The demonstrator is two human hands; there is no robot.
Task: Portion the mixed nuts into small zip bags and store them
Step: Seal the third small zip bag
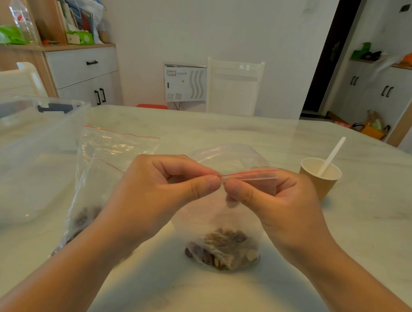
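The small zip bag (227,224) stood upright on the table (343,246), just in front of the paper cup (318,176) and to its left. Its long axis ran vertically: the nut-filled bottom rested on the tabletop and the red-lined zip strip (249,173) pointed upward. The strip itself ran roughly level, rising slightly toward the cup side. The mixed nuts (223,249) lay heaped in the bottom of the bag.

Both hands were at the bag's top edge, above the nuts. The left hand (160,189) pinched the strip's end farthest from the cup between thumb and curled forefinger. The right hand (279,201) pinched the strip immediately beside it, thumb in front, the other fingers curled behind the plastic. The two thumbs nearly touched. The body of the bag hung below and between the two hands.

A second zip bag (101,170), larger and also red-lined, stood further from the cup, beyond the left hand and partly hidden by the left forearm; dark nuts showed in its base. A clear plastic container (10,140) sat at the table's edge farthest from the cup. A white plastic spoon (332,156) stood in the cup, its handle leaning away from the bags. A white chair (233,87) stood behind the table's far side
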